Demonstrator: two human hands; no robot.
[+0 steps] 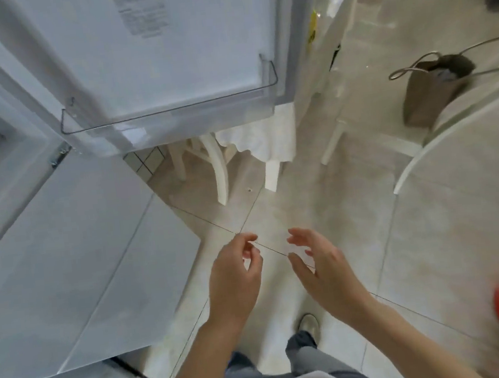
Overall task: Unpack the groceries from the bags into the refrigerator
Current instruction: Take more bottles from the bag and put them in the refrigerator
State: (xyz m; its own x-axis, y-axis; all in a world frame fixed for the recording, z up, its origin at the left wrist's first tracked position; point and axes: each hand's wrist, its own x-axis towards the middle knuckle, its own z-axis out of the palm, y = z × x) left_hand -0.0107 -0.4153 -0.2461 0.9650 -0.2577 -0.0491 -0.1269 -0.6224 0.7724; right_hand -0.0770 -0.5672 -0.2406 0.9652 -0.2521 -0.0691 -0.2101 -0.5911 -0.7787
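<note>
Both hands hung empty over the pale tiled floor (pixel 272 186). The left hand (pixel 236 279) had loosely curled fingers (pixel 249 238); the right hand (pixel 324 269) had fingers (pixel 298 234) relaxed and spread narrowly, holding nothing. Beyond the fingertips and to their left stood the white refrigerator's open door (pixel 165 58), its clear plastic door shelf (pixel 171 117) running crosswise. Far right of the fingers, a brown paper bag with looped handles (pixel 430 90) stood upright, mouth open upward, on the floor.
</note>
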